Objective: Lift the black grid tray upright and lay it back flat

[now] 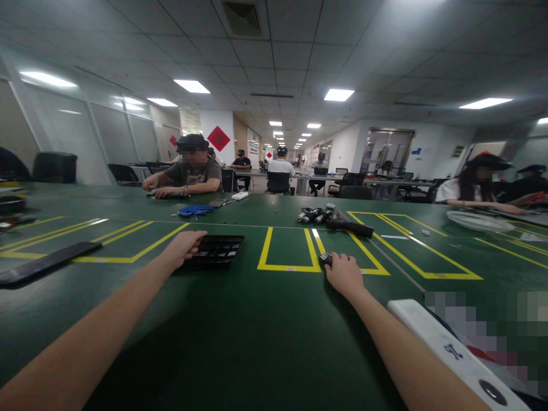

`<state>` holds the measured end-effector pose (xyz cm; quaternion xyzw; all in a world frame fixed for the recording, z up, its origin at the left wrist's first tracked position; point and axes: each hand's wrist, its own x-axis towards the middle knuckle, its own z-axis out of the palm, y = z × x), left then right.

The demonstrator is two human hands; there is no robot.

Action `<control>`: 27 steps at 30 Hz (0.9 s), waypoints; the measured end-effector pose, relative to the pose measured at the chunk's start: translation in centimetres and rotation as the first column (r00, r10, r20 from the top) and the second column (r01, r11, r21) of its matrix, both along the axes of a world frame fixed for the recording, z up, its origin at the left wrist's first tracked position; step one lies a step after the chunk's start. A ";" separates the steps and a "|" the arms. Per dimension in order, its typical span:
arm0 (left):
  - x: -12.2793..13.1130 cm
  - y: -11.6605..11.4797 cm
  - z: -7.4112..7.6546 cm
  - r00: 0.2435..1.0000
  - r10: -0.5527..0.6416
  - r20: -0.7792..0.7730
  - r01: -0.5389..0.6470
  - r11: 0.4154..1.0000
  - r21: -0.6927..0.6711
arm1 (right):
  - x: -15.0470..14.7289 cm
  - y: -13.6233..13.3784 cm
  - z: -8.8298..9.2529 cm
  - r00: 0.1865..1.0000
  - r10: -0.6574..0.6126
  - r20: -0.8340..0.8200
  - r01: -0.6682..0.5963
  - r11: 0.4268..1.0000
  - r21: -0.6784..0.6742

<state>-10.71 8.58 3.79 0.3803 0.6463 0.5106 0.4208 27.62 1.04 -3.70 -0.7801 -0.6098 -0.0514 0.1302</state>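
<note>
Left hand (pixel 188 249): fingers closed on left side of black compartment tray (pixel 218 251). Right hand (pixel 346 273): gripping small black block (pixel 326 258) at fingertips, beside yellow tape (pixel 274 268). Green worktop (pixel 235 331): black-and-silver pile (pixel 317 214) toward far edge, details blurred; person (pixel 201 174) in cap seated at far edge, left. Room: tiled ceiling (pixel 291 57), lit panels (pixel 339 95).

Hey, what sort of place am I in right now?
Probably an open-plan office used as a workroom: a big green table marked out with yellow tape, black office chairs, and rectangular ceiling lights running down a long room.
</note>
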 end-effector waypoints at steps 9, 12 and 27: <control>-0.7 -0.2 -1.6 0.282 -0.299 -0.912 0.131 0.953 -0.272 | 0.0 -0.4 0.3 0.998 0.034 -0.061 -0.034 0.999 0.013; 0.2 -0.9 -1.5 0.280 -0.260 -0.924 0.095 0.965 -0.243 | -0.7 -0.3 0.5 0.982 0.066 -0.175 -0.061 0.998 0.032; 11.5 -6.0 -4.8 0.474 -0.394 -0.788 0.734 0.671 0.106 | -6.2 -1.7 -0.5 0.042 0.614 -0.788 -0.605 0.644 0.469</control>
